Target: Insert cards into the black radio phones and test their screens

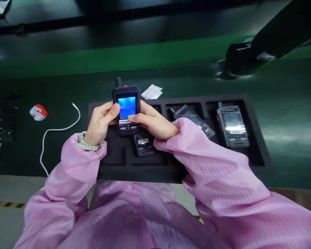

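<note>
A black handheld radio (128,128) with a stubby antenna and a lit blue screen is held upright above a black foam tray (114,169). My left hand (100,122) grips its left side, thumb along the screen's edge. My right hand (155,121) wraps its right side, with the thumb on the lower part of the screen. Behind and below it, a second radio (144,147) lies in the tray, partly hidden. Right of my right hand, another radio (193,119) rests at a slant across a compartment. One more radio (233,126) lies in the rightmost compartment, its screen reflecting light.
White paper packets (152,92) lie behind the tray. To the left are a white cable (58,129), a red-and-white item (38,112) and a dark blurred heap (2,122). A dark post-like object (241,58) stands at the back right of the green table (287,138).
</note>
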The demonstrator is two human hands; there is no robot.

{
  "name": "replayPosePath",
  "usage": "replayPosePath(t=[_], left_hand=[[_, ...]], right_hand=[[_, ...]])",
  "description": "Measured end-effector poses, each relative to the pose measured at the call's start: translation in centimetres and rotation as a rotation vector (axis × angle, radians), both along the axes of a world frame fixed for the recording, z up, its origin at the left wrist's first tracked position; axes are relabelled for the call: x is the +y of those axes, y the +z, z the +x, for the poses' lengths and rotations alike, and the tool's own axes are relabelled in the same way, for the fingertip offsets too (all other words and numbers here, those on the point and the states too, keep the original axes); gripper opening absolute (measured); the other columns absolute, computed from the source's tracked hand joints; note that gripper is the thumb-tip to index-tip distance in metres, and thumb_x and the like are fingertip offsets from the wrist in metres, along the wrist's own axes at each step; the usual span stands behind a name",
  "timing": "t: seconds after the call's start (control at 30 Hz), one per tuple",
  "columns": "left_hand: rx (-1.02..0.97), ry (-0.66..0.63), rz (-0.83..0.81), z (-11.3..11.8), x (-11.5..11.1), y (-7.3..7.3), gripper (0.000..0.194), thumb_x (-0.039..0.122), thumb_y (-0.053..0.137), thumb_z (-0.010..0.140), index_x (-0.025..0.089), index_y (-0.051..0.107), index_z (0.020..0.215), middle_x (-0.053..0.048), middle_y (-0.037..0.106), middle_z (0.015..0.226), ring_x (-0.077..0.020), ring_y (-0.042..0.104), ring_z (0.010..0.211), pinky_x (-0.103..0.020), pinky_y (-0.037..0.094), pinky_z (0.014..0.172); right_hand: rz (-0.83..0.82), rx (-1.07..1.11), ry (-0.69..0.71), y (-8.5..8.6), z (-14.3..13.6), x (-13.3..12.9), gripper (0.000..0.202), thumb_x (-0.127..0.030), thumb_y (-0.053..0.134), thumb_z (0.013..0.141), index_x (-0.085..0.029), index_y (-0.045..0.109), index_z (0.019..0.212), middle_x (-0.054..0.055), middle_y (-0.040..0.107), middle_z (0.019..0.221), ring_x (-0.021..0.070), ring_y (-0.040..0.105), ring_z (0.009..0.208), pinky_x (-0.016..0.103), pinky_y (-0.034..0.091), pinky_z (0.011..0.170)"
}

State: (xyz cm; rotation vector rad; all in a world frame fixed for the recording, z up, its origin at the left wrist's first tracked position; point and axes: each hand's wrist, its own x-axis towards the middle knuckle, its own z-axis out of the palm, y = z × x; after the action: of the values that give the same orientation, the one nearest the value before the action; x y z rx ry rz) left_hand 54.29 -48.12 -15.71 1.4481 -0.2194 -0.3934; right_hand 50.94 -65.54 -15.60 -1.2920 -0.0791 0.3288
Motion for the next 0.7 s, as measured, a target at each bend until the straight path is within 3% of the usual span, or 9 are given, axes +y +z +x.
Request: replayPosePath(t=[0.1, 0.2, 0.3, 0.7], left_hand=[[0.000, -0.001, 0.004, 0.03, 0.01, 0.02, 0.048, 0.063, 0.076, 0.081, 0.016, 0.074, 0.090, -0.003, 0.075, 0.082, -0.0178, 0.074, 0.076, -0.023, 0.060, 0.060], [0.005, -0.005, 0.015, 0.02, -0.03, 0.07, 0.050, 0.065, 0.076, 0.080, 0.016, 0.074, 0.092, -0.004, 0.077, 0.085, -0.0192, 0.075, 0.078, -0.026, 0.062, 0.062], [0.006, -0.004, 0.031, 0.00, -0.10, 0.10, 0.052, 0.067, 0.076, 0.079, 0.016, 0.074, 0.092, -0.004, 0.077, 0.086, -0.0205, 0.075, 0.080, -0.027, 0.062, 0.063], [0.003, 0.012, 0.032, -0.06, -0.14, 0.07, 0.052, 0.067, 0.077, 0.078, 0.016, 0.075, 0.092, -0.004, 0.077, 0.085, -0.0205, 0.075, 0.080, -0.026, 0.062, 0.062]], right_hand=[[0.026, 0.028, -0.012, -0.14, 0.05, 0.13, 0.050, -0.037, 0.068, 0.080, -0.021, 0.057, 0.126, 0.003, 0.069, 0.130, 0.0255, 0.060, 0.130, 0.046, 0.045, 0.119], [0.065, 0.100, -0.004, -0.17, 0.05, 0.25, 0.053, -0.059, 0.058, 0.092, -0.024, 0.057, 0.132, 0.004, 0.070, 0.130, 0.0252, 0.065, 0.126, 0.044, 0.054, 0.108], [0.064, 0.140, 0.009, -0.18, 0.06, 0.30, 0.064, -0.071, 0.050, 0.093, -0.028, 0.056, 0.140, 0.003, 0.071, 0.129, 0.0258, 0.069, 0.120, 0.043, 0.060, 0.098], [0.073, 0.139, 0.010, -0.01, 0.06, 0.35, 0.066, -0.072, 0.048, 0.095, -0.030, 0.054, 0.146, 0.002, 0.072, 0.131, 0.0259, 0.070, 0.119, 0.043, 0.063, 0.095]])
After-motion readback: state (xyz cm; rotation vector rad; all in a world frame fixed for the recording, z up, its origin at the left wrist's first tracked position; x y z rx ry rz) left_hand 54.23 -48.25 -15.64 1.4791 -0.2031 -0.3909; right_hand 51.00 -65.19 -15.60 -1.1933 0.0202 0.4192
